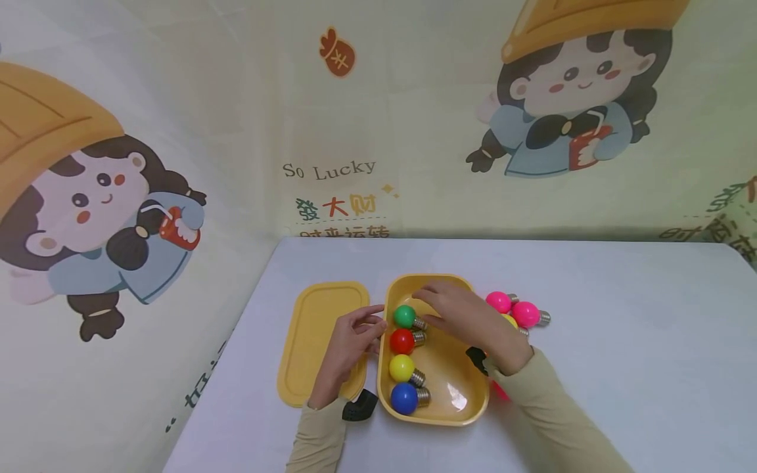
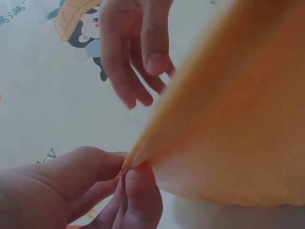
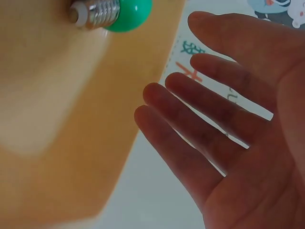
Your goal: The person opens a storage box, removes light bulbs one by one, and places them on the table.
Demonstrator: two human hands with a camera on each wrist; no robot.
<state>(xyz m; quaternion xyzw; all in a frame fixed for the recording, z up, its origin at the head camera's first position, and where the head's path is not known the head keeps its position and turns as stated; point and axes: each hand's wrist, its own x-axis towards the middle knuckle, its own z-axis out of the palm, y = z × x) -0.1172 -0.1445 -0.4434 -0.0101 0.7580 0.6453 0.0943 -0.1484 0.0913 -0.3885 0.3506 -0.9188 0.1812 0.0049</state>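
A yellow plastic box (image 1: 455,412) stands in front of me with a column of toy light bulbs along its left side: a green bulb (image 1: 405,316), a red bulb (image 1: 403,341), a yellow bulb (image 1: 402,368) and a blue bulb (image 1: 405,399). My left hand (image 1: 355,338) pinches the box's left rim between thumb and fingers, as the left wrist view shows. Over the far right part of the box is my right hand (image 1: 458,312), holding nothing, its fingers extended and slightly spread. The green bulb (image 3: 136,14) lies beyond its fingertips in the right wrist view.
To the left of the box lies a flat yellow lid (image 1: 313,328), partly behind my left hand. Pink bulbs (image 1: 525,314) and a yellow bulb (image 1: 510,321) lie on the white table (image 1: 639,341) at the right, some hidden by my right arm. A printed cloth (image 1: 426,197) hangs behind.
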